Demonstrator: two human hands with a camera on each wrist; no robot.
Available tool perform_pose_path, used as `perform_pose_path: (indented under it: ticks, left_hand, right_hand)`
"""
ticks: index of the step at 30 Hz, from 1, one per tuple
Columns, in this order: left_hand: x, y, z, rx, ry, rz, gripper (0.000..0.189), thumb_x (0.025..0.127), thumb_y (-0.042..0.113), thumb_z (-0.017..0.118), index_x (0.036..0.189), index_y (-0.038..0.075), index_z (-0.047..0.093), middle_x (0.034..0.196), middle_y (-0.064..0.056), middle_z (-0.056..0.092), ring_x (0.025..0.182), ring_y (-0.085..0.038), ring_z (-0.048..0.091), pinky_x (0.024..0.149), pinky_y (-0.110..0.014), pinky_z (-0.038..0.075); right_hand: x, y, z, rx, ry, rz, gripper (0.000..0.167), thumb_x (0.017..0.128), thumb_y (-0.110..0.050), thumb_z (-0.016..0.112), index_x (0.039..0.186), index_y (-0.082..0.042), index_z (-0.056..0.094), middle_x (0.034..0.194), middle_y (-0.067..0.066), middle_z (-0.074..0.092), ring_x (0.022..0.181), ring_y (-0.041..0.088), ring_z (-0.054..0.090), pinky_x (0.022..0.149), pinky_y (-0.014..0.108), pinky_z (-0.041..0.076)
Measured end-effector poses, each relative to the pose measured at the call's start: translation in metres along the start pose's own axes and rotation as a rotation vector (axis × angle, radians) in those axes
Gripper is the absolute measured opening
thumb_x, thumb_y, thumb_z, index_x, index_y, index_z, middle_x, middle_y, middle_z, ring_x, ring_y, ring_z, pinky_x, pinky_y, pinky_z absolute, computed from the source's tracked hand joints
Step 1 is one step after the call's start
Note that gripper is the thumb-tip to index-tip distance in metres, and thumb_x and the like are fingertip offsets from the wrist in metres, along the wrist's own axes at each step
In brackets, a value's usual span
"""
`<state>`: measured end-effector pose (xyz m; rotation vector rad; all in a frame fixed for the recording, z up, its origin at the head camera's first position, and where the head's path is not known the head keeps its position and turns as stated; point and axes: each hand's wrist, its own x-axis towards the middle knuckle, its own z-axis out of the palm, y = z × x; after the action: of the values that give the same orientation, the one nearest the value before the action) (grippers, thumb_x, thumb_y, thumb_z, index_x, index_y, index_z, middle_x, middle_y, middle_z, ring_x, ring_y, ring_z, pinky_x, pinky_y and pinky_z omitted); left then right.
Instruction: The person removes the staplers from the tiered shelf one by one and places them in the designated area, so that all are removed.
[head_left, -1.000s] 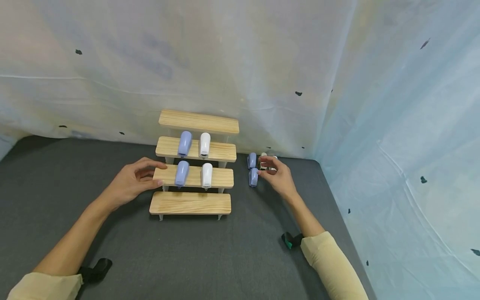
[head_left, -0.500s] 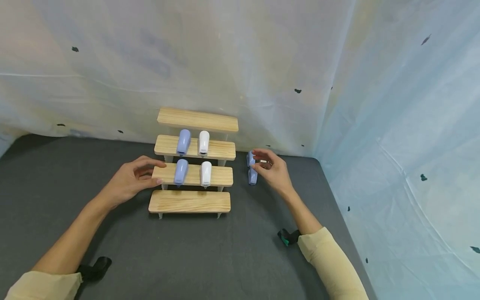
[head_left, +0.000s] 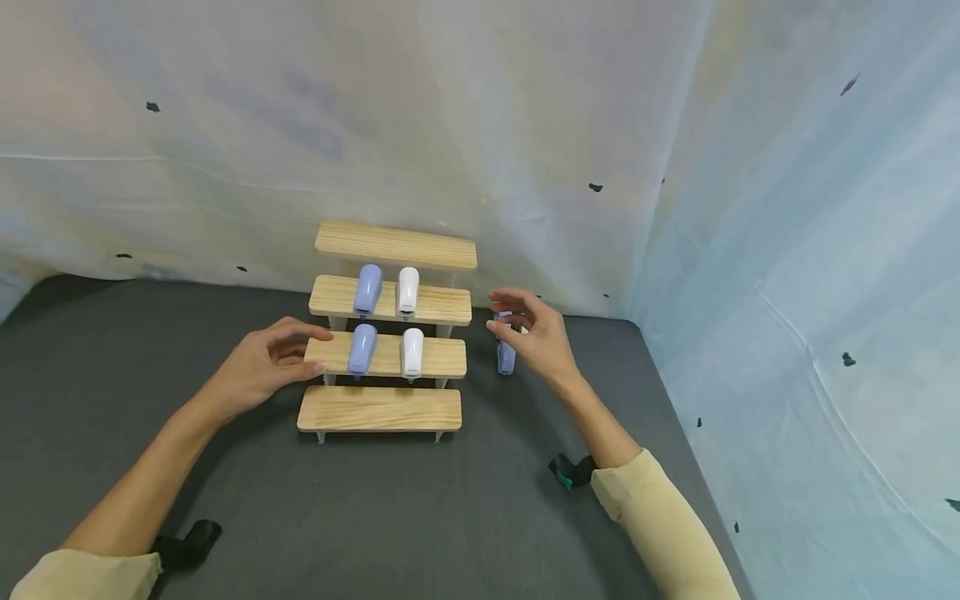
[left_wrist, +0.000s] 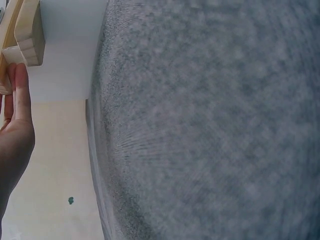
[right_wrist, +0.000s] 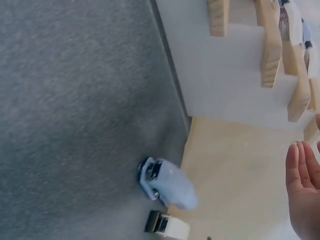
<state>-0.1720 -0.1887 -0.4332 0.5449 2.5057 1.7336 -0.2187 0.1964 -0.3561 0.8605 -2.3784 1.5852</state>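
A four-step wooden display stand (head_left: 379, 408) stands on the dark surface. Its two middle steps each carry a blue mini stapler (head_left: 362, 350) and a white mini stapler (head_left: 412, 354). My left hand (head_left: 262, 367) pinches the left end of the second-lowest step between thumb and fingers; the left wrist view shows its fingers against the board (left_wrist: 30, 35). To the right of the stand, my right hand (head_left: 536, 337) hovers above loose staplers with thumb and fingers apart and nothing visible between them. Below it sit blue staplers (head_left: 506, 357), partly hidden by the fingers.
A cream-coloured stapler (right_wrist: 176, 228) lies beside a blue one (right_wrist: 172, 185) in the right wrist view. Pale cloth (head_left: 540, 150) hangs behind the stand and along the right side. The dark cloth (head_left: 360, 517) spreads in front.
My right hand has moved left and slightly up from the loose staplers, toward the stand, and its fingers have spread wider. The left hand keeps its place on the step.
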Motion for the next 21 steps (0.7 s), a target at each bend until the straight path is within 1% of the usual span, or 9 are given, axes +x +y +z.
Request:
perform_pose_path:
  ticks: [4, 8, 14, 21]
  left_hand:
    - [0.000, -0.002, -0.001, 0.007, 0.003, 0.005, 0.040, 0.095, 0.017, 0.071, 0.132, 0.006, 0.059, 0.130, -0.006, 0.050, 0.109, 0.001, 0.057, 0.081, -0.020, 0.055]
    - [0.001, -0.002, -0.001, 0.007, 0.003, 0.005, 0.040, 0.095, 0.017, 0.071, 0.132, 0.006, 0.059, 0.130, -0.006, 0.050, 0.110, 0.000, 0.056, 0.081, -0.019, 0.054]
    - [0.000, -0.002, -0.001, 0.004, 0.008, 0.002, 0.040, 0.094, 0.017, 0.071, 0.131, 0.006, 0.060, 0.129, -0.006, 0.051, 0.109, -0.001, 0.057, 0.081, -0.020, 0.054]
    - [0.000, -0.001, 0.000, -0.008, 0.003, 0.003, 0.041, 0.094, 0.016, 0.071, 0.132, 0.005, 0.059, 0.130, -0.007, 0.050, 0.109, -0.002, 0.058, 0.080, -0.022, 0.055]
  right_hand:
    - [0.005, -0.007, 0.004, -0.027, 0.000, -0.044, 0.041, 0.088, 0.007, 0.071, 0.126, 0.012, 0.057, 0.123, 0.028, 0.061, 0.111, 0.043, 0.060, 0.094, 0.051, 0.051]
    - [0.010, -0.014, 0.007, -0.038, -0.003, -0.063, 0.041, 0.087, 0.008, 0.071, 0.126, 0.013, 0.056, 0.123, 0.028, 0.061, 0.112, 0.041, 0.061, 0.098, 0.047, 0.050]
    - [0.017, -0.020, 0.013, 0.012, -0.032, -0.080, 0.042, 0.087, 0.010, 0.071, 0.126, 0.015, 0.055, 0.123, 0.032, 0.059, 0.112, 0.045, 0.059, 0.098, 0.053, 0.049]
    - [0.025, -0.025, 0.020, 0.052, -0.066, -0.085, 0.046, 0.087, 0.012, 0.069, 0.129, 0.016, 0.052, 0.124, 0.034, 0.057, 0.112, 0.048, 0.057, 0.096, 0.056, 0.048]
